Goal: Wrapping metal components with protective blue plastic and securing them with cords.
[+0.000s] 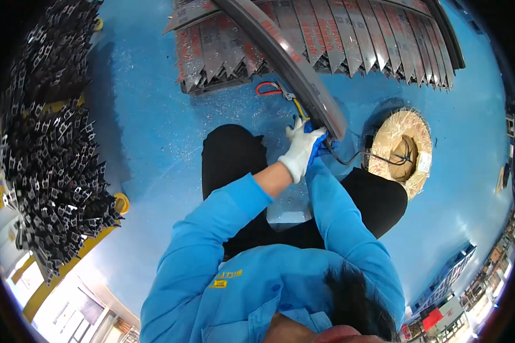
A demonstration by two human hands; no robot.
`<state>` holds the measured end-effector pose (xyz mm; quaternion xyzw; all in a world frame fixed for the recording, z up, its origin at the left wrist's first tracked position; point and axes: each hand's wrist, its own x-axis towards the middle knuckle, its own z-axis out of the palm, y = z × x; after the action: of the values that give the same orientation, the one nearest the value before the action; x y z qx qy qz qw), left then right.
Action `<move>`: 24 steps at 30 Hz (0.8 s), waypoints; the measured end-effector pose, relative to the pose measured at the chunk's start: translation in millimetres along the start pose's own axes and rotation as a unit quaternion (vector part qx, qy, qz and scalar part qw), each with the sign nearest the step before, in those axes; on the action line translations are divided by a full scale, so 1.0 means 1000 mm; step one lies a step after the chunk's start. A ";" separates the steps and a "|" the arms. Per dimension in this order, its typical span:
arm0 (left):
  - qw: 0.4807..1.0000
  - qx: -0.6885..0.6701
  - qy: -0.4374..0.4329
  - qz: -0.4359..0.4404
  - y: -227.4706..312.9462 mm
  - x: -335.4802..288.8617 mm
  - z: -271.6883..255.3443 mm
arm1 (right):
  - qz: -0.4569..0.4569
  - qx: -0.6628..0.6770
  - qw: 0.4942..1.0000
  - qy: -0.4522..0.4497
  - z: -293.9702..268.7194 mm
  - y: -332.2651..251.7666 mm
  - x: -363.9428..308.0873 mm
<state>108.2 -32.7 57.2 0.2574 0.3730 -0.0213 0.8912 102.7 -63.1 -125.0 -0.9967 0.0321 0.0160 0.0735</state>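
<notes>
A long dark grey profile slants from the top edge down to my hands, its near end just above my knees. My left hand, in a white and blue glove, is closed around that near end. Behind it, my right hand is mostly covered; only a bit of blue glove shows, so its fingers stay hidden. A thin black strip runs from a wrapped coil on the right to the profile's end beside my right hand. Against the profile lies a tool with a red and a yellow handle.
Many film-covered profiles with pointed ends lie in a row across the far side. A tall stack of dark profiles stands on the left, next to a yellow tape roll. Small chips are scattered over the blue floor.
</notes>
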 end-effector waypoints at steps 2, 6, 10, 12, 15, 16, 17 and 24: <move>1.000 0.014 -0.019 0.011 0.014 -0.011 0.014 | -0.015 0.040 0.993 -0.111 0.010 0.019 0.013; 0.999 0.029 -0.026 -0.018 0.011 -0.007 0.012 | -0.007 0.020 0.987 -0.160 0.012 0.017 0.031; 0.997 0.038 -0.029 -0.058 0.000 0.004 0.010 | 0.021 -0.073 0.988 -0.134 0.005 0.009 0.020; 0.997 0.043 -0.019 -0.054 -0.002 0.008 0.007 | 0.029 -0.117 0.985 -0.120 0.004 0.012 0.030; 0.997 0.044 -0.027 -0.053 -0.002 0.012 0.012 | 0.045 -0.189 0.977 -0.093 0.006 0.018 0.059; 0.997 0.043 -0.034 -0.051 -0.001 0.012 0.014 | 0.051 -0.214 0.972 -0.083 0.004 0.019 0.059; 0.997 0.042 -0.034 -0.048 -0.001 0.011 0.014 | 0.053 -0.237 0.967 -0.079 0.001 0.015 0.051; 0.997 0.018 -0.062 -0.040 -0.005 0.019 0.005 | 0.081 -0.377 0.922 -0.041 -0.021 0.003 -0.002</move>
<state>124.0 -36.7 44.6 0.2566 0.3267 -0.0799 0.9061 101.0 -69.1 -104.3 -0.9433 0.1010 0.0732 -0.3076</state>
